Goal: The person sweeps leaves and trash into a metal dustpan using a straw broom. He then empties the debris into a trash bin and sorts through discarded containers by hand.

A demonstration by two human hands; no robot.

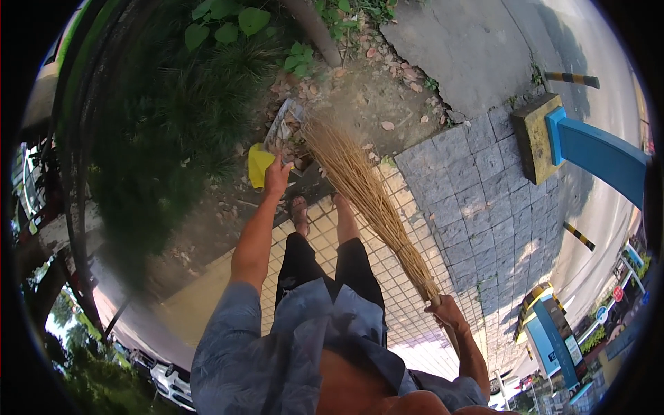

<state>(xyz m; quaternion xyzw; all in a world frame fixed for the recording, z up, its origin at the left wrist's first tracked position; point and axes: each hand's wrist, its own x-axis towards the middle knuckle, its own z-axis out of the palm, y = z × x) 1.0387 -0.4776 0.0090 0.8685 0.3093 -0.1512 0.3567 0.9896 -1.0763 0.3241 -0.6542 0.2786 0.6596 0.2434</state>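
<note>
My left hand (278, 176) grips a dustpan (283, 128) with a pale grey edge and dry leaves in it, held over the dirt strip; a yellow piece (259, 164) shows beside my fingers. My right hand (448, 315) is closed round the handle of a long straw broom (366, 194), whose frayed, blurred bristles reach up to the dustpan and partly hide it. My feet in sandals (299, 211) stand below the dustpan at the edge of the yellow tiles.
Grassy plants (173, 117) and a trunk (318, 31) border the dirt with fallen leaves (387, 126). Grey pavers (470, 200), cracked concrete (456, 41), blue posts on bases (595, 149) and striped bollards (574, 79) line the road (609, 214) at right. Parked cars (169, 380) show lower left.
</note>
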